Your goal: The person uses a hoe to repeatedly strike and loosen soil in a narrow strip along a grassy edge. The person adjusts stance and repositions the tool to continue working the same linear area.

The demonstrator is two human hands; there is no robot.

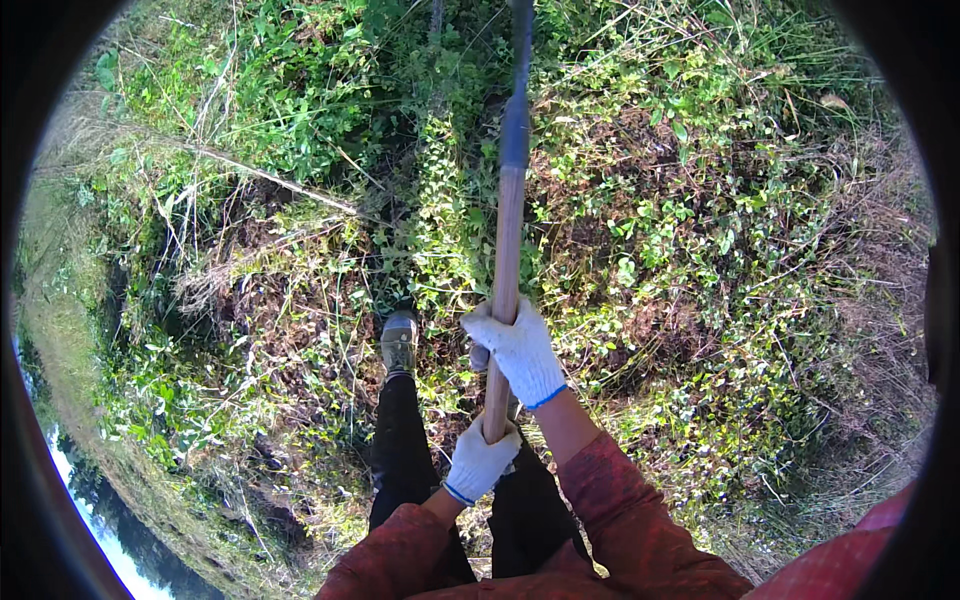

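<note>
A long-handled tool runs from my hands up to the top edge of the head view. Its wooden handle [508, 232] ends in a dark metal socket [514, 139], from which a narrow metal blade [523, 45] continues out of the picture, so its full shape is hidden. Both hands wear white knit gloves with blue cuffs. My left hand [484, 455] grips the butt of the handle, low between my legs. Higher up, my right hand [523, 352] is wrapped around the same handle, with its thumb across to the left.
Leafy weeds and vines [660, 225] cover the ground around my feet. A dry stalk [277, 180] slants across the left side. My left shoe [399, 341] stands among the plants; the handle and hands mostly hide the right one. Dry brush [877, 247] lies at the far right.
</note>
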